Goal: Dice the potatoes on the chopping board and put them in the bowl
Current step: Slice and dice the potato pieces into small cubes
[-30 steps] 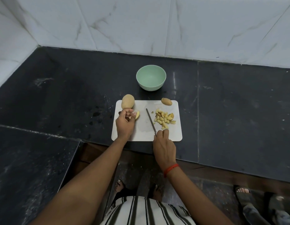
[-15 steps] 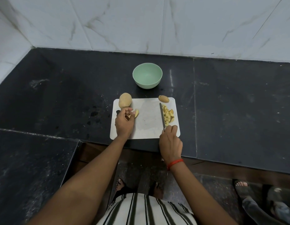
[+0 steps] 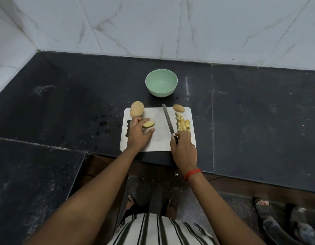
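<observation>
While right hand (image 3: 184, 149) grips slim knife (image 3: 168, 121) | left hand (image 3: 137, 132) pinches pale potato wedge (image 3: 148, 123) — flat white board (image 3: 160, 138)

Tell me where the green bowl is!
In the head view, the green bowl sits on the black counter, mid-frame, just beyond the far edge of the chopping board.
</observation>
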Action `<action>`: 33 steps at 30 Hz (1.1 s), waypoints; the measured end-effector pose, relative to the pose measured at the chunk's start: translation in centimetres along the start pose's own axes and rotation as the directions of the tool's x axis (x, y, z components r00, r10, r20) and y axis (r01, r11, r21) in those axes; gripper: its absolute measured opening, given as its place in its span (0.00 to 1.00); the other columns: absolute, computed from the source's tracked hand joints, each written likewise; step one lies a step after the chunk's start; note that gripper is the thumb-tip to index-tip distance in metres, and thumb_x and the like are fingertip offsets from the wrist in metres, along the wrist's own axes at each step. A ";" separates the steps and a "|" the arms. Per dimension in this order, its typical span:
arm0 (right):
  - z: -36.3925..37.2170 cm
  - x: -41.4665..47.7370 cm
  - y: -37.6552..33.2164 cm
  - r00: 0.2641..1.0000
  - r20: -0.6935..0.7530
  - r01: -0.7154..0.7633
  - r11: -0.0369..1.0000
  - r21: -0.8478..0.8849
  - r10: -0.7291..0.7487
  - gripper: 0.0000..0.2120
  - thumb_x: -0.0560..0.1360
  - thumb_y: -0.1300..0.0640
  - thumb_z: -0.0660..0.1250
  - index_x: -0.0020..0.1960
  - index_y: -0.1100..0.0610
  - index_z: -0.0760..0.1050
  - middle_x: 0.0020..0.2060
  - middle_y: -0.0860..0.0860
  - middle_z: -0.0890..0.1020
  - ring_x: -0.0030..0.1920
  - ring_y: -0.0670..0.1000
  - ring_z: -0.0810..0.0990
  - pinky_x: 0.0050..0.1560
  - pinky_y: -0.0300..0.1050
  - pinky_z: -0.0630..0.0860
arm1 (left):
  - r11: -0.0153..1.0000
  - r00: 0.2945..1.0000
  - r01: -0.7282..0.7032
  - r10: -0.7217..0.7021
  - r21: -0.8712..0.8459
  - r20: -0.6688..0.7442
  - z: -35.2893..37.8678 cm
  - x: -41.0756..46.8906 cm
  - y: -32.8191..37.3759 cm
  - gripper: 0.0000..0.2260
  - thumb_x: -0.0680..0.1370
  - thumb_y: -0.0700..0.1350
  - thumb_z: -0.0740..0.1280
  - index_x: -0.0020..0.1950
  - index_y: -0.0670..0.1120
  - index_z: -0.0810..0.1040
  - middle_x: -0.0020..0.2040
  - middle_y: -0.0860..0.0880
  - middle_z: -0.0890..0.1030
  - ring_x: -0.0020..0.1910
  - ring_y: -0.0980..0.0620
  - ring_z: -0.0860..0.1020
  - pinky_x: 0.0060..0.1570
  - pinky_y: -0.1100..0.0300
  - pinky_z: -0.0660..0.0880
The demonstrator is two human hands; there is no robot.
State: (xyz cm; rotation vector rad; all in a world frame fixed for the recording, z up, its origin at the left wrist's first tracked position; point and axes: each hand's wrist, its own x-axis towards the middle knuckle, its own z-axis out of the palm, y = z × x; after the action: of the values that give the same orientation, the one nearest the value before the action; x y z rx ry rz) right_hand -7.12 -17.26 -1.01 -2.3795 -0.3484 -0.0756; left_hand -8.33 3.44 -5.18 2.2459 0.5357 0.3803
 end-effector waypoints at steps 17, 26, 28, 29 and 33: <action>1.3 0.0 0.2 0.993 0.111 0.038 0.999 -0.019 -0.035 0.07 0.84 0.50 0.58 0.52 0.53 0.66 0.41 0.52 0.79 0.37 0.61 0.80 0.32 0.50 0.73 | 0.938 0.952 -0.287 0.257 0.193 0.167 1.5 -1.0 2.1 0.14 0.80 0.42 0.70 0.66 0.45 0.82 0.58 0.44 0.77 0.56 0.44 0.72 0.57 0.52 0.74; 1.5 0.1 2.2 0.993 0.118 0.014 0.994 0.111 -0.027 0.06 0.83 0.50 0.61 0.56 0.51 0.68 0.36 0.48 0.80 0.36 0.58 0.81 0.32 0.50 0.74 | 0.980 0.983 -0.183 0.182 0.075 0.010 1.2 -2.5 2.4 0.18 0.78 0.48 0.72 0.66 0.45 0.80 0.61 0.45 0.72 0.61 0.48 0.72 0.61 0.58 0.71; 1.4 0.1 2.5 0.996 0.088 0.006 0.990 0.142 -0.018 0.07 0.83 0.51 0.61 0.56 0.53 0.69 0.36 0.50 0.81 0.36 0.58 0.82 0.31 0.50 0.74 | 0.955 0.968 -0.251 0.249 0.156 0.032 1.7 -2.0 2.6 0.17 0.77 0.52 0.73 0.63 0.47 0.82 0.57 0.45 0.73 0.55 0.48 0.72 0.56 0.57 0.73; 1.3 0.1 2.6 0.997 0.076 0.008 0.989 0.150 -0.019 0.07 0.83 0.52 0.62 0.57 0.55 0.69 0.36 0.51 0.82 0.35 0.58 0.81 0.30 0.49 0.73 | 0.943 0.960 -0.281 0.277 0.179 0.047 1.8 -1.8 2.6 0.15 0.78 0.51 0.73 0.62 0.47 0.83 0.56 0.45 0.74 0.54 0.48 0.72 0.53 0.55 0.75; 1.2 0.1 2.4 0.997 0.081 -0.013 0.989 0.150 0.001 0.07 0.83 0.52 0.62 0.56 0.55 0.70 0.36 0.51 0.82 0.35 0.56 0.81 0.30 0.46 0.70 | 0.925 0.931 -0.352 0.330 0.144 0.156 1.4 -1.0 2.3 0.10 0.80 0.43 0.70 0.61 0.46 0.84 0.57 0.46 0.74 0.56 0.49 0.73 0.56 0.55 0.76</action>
State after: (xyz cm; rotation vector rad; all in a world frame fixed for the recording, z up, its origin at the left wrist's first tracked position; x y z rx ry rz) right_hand -6.45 -18.11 -3.44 -2.2380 -0.3711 0.0486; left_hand -8.02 0.74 -4.47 2.5147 0.1064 0.3718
